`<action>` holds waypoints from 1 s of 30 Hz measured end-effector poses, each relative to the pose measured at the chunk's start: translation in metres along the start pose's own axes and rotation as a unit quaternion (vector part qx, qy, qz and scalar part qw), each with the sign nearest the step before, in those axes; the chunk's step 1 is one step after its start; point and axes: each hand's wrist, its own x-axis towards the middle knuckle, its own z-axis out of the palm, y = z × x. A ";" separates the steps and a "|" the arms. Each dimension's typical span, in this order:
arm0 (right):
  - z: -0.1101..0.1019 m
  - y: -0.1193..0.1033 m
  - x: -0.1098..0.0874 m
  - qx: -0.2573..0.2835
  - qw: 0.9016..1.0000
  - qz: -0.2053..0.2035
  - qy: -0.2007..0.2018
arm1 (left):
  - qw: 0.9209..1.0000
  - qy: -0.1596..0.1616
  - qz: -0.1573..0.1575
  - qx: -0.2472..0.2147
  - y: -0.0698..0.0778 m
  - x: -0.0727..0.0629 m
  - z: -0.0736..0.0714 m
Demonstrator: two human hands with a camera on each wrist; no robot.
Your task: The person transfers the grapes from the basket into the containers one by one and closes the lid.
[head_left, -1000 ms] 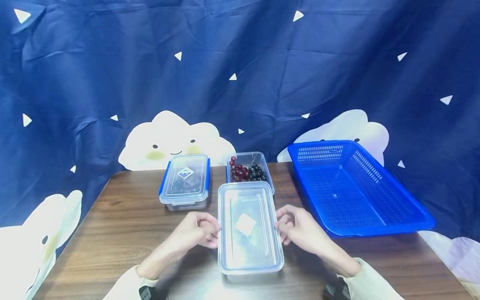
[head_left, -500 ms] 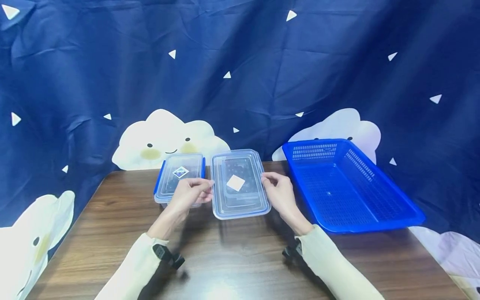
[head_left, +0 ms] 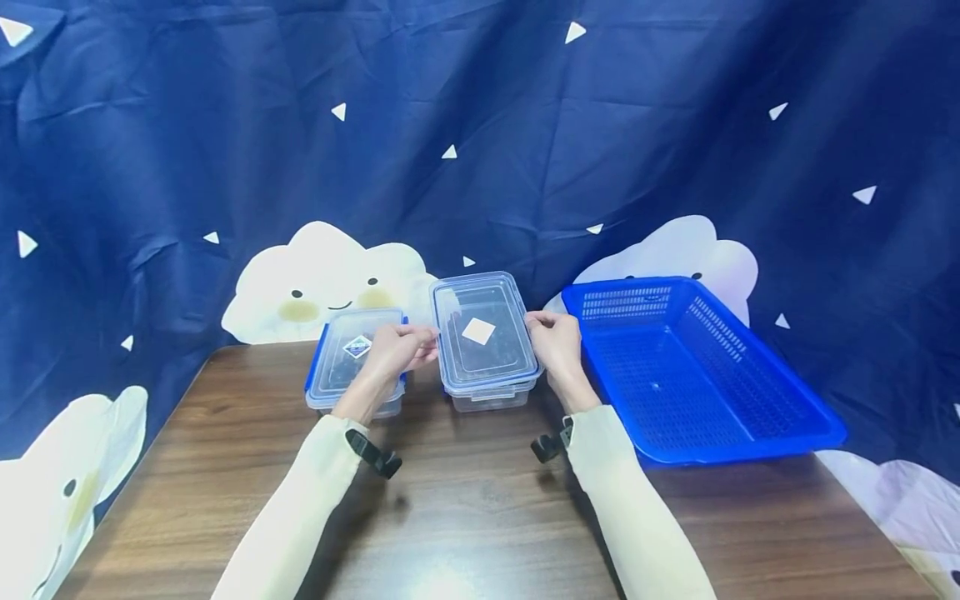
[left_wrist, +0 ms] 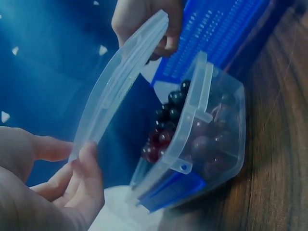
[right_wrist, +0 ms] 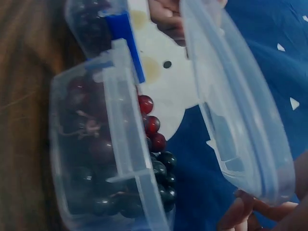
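A clear plastic lid (head_left: 487,358) with a white diamond sticker is held between both hands. My left hand (head_left: 397,350) pinches its left edge between thumb and fingers; my right hand (head_left: 557,346) grips the opposite edge. Below it stands a clear food container (head_left: 491,402) on the table. Both wrist views show a gap between lid and container rim. Inside are red grapes (left_wrist: 158,139) and dark grapes (right_wrist: 166,180), heaped slightly above the rim. The lid hides them in the head view.
Just left stands a lidded container (head_left: 337,367) with blue side clips, partly behind my left hand. A large blue plastic basket (head_left: 675,375) lies to the right on the wooden table (head_left: 480,492). A dark blue cloud-print curtain (head_left: 480,125) hangs behind.
Both hands have carried the lid forward, away from me, from in front of the grape container to over it. The head view has shifted slightly.
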 end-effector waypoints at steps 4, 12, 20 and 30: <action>0.001 0.000 0.010 -0.016 0.999 0.020 -0.026 | 1.000 0.010 -0.017 -0.010 -0.003 0.012 0.002; -0.002 -0.001 0.021 -0.055 0.997 0.011 -0.046 | 0.999 0.017 -0.021 -0.017 -0.007 0.022 0.009; -0.002 0.002 0.022 -0.059 0.996 0.014 -0.060 | 0.999 0.029 -0.026 -0.009 -0.011 0.022 0.008; -0.001 0.004 0.025 -0.059 0.996 0.018 -0.066 | 0.999 0.037 -0.018 0.018 -0.011 0.022 0.009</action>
